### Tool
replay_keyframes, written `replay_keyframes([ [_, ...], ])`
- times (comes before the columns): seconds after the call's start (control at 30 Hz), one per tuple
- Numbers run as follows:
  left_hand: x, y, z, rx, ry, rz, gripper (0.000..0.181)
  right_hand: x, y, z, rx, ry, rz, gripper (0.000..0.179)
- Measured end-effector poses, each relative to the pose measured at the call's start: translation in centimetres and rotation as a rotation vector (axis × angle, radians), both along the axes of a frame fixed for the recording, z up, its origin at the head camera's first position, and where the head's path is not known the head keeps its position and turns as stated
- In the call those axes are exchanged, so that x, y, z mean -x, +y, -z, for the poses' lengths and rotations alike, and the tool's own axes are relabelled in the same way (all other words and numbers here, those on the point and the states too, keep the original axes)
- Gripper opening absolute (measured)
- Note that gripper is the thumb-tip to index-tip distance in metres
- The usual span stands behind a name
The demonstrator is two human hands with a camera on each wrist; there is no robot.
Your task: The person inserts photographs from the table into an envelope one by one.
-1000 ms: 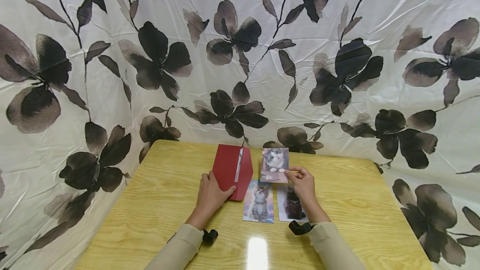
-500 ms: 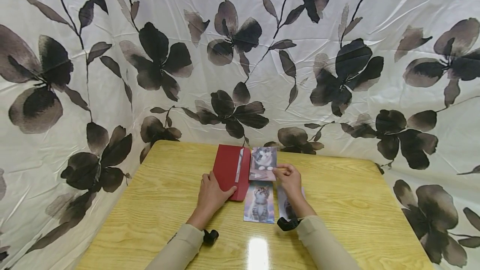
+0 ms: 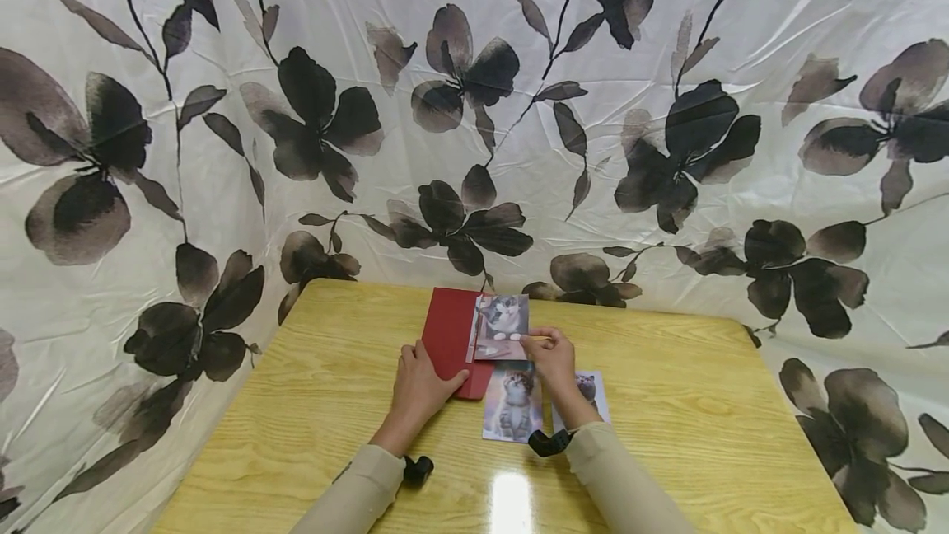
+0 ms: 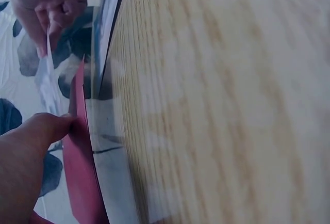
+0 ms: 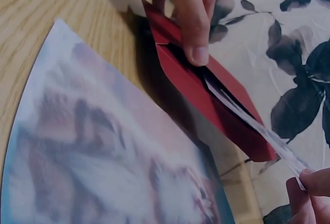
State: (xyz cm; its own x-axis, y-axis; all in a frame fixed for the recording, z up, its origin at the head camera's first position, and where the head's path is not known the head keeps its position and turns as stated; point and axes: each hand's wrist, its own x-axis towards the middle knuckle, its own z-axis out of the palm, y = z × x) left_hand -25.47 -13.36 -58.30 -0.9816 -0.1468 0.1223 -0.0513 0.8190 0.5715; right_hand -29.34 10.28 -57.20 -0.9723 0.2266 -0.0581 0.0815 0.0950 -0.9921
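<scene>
My left hand [image 3: 418,386] holds a red envelope [image 3: 446,328] at its near end, thumb on top; the left wrist view shows the thumb pressing on the red paper. Between the thumb and fingers of my right hand [image 3: 554,361] is a cat photo [image 3: 502,328], pinched by its lower right corner. Its left edge overlaps the envelope's opening, where a white paper edge shows. From the right wrist view, the held photo [image 5: 273,141] appears edge-on, its far end at the envelope's slit. Below it lies a tabby kitten photo [image 3: 513,402].
A photo of a dark kitten [image 3: 593,390] lies on the wooden table [image 3: 311,402], partly hidden under my right wrist. Behind the table hangs a white floral cloth [image 3: 578,213]. Each wrist carries a small black camera.
My right hand has moved left with the cat photo, from right of the envelope to over its opening. The left hand stays in place on the envelope.
</scene>
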Motion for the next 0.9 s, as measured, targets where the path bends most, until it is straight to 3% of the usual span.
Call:
replay_keyframes([
  [0.5,0.3,-0.1,0.1,0.011,-0.004,0.003,0.111,0.9,-2.0,0.8,-0.015,-0.019,0.01,0.021],
  [0.9,0.5,-0.1,0.2,-0.006,-0.013,0.001,0.111,0.7,-3.0,0.7,-0.025,0.049,-0.026,0.022],
])
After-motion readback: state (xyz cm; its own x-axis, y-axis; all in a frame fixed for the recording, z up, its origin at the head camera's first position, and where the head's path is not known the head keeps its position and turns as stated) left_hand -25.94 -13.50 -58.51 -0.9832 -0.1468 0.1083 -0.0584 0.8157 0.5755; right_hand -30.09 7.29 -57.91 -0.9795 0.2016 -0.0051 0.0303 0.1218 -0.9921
